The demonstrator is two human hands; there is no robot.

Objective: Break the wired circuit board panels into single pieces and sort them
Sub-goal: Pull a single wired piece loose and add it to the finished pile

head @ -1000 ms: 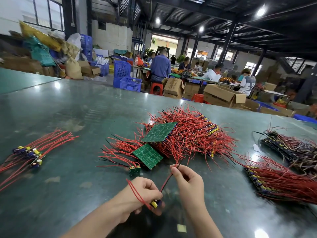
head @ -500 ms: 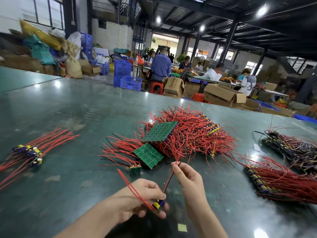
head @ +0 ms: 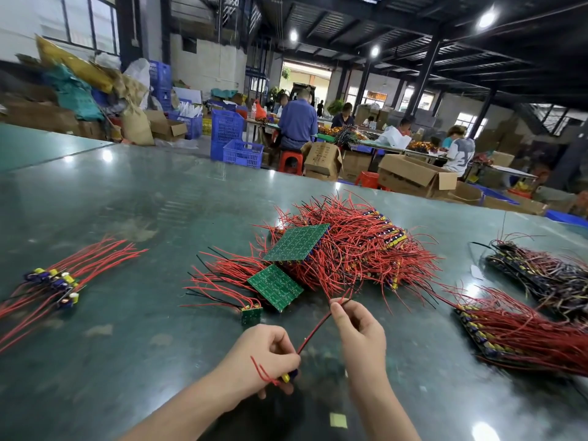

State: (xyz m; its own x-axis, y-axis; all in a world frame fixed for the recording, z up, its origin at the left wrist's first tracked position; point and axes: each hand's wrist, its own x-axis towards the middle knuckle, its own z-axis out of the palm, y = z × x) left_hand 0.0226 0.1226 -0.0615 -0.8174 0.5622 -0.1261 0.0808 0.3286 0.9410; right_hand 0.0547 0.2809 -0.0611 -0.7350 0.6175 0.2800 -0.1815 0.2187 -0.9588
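My left hand (head: 267, 358) grips a single small board piece (head: 288, 376) with yellow and blue parts; red wire ends stick out beside the fingers. My right hand (head: 358, 332) pinches the far end of that piece's red and black wires (head: 315, 329), which stretch taut between the hands. Beyond them lies a big pile of wired panels (head: 350, 249) with two green boards (head: 297, 241) (head: 275, 286) face up. One lone small green piece (head: 251, 314) lies just ahead of my left hand. Sorted single pieces (head: 54, 281) rest at the left.
The green table (head: 143, 202) carries two more bundles at the right, a red-wired one (head: 525, 332) and a darker one (head: 547, 275). A small yellow scrap (head: 338, 420) lies between my forearms. Behind the table, people sit at benches among cardboard boxes and blue crates.
My left hand has turned and curled tighter around the small piece, so the loose red wire ends dropped lower. My right hand keeps its pinch on the wire and barely moved.
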